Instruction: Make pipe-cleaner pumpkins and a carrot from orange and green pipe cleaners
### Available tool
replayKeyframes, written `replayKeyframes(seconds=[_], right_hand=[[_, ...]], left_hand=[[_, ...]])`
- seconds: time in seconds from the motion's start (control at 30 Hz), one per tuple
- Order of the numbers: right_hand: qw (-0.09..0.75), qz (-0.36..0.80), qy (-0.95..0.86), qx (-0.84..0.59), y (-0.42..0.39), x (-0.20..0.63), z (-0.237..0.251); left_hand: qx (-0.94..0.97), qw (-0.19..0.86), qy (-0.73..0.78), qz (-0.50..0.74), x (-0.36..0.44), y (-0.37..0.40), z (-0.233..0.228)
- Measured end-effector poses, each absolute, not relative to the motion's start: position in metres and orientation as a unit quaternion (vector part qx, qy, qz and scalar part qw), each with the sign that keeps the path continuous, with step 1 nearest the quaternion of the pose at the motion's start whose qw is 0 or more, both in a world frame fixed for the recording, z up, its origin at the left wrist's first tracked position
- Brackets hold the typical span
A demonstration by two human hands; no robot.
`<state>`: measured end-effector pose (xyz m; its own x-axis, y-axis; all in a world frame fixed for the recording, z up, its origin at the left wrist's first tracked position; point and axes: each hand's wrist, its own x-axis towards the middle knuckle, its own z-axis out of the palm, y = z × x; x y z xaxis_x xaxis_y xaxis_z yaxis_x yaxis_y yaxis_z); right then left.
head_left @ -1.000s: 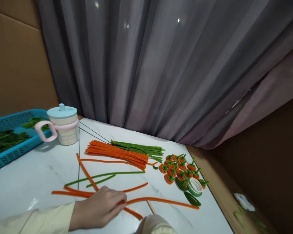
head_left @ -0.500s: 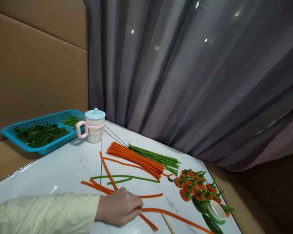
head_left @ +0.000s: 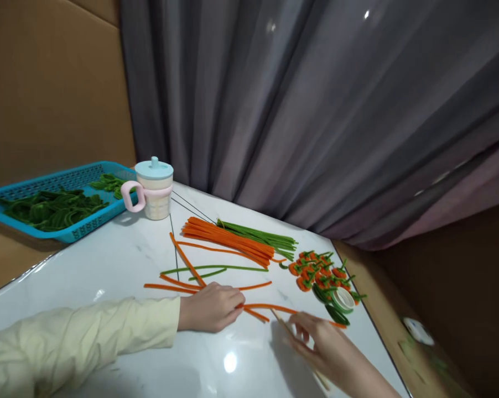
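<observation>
My left hand [head_left: 214, 307] is closed, pinching orange pipe cleaners [head_left: 270, 307] where their strands cross on the white tabletop. Their ends stick out on both sides of the fist, and the crossing itself is hidden under my fingers. On the right, my right hand [head_left: 313, 340] curls its fingers round a thin wooden stick [head_left: 278, 318], which slants across the table below the pipe cleaner ends. Just beyond my left hand lie a loose orange pipe cleaner [head_left: 185, 255] and green pipe cleaners [head_left: 233, 268].
Farther back lie an orange pipe cleaner bundle [head_left: 228, 240] and a green bundle [head_left: 270, 237]. Small orange pumpkin-like pieces [head_left: 316, 271] sit at right beside a tape roll [head_left: 344, 299]. A lidded cup [head_left: 156, 193] and a blue basket [head_left: 67, 235] with green pieces stand at left.
My right hand has come into view from the lower right and reached the wooden stick. My left hand keeps hold of the orange pipe cleaners. The camera has tilted down.
</observation>
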<state>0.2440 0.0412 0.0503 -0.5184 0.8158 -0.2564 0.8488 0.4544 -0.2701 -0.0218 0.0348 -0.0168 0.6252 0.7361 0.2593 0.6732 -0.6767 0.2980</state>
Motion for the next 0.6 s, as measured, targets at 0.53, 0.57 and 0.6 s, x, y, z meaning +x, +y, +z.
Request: replayKeyframes(seconds=[0.53,0.57,0.6], right_hand=[[-0.217,-0.587,0.651,0.429,0.06,0.232,0.032],[-0.254,-0.639,0.606,0.399,0.059,0.228,0.03],[-0.282,-0.672,0.571,0.378,0.057,0.224,0.027]], left_hand=[[0.657,0.486,0.446,0.365,0.005,0.07,0.024],[0.646,0.501,0.435,0.378,0.01,0.07,0.025],[0.639,0.508,0.427,0.389,0.015,0.07,0.024]])
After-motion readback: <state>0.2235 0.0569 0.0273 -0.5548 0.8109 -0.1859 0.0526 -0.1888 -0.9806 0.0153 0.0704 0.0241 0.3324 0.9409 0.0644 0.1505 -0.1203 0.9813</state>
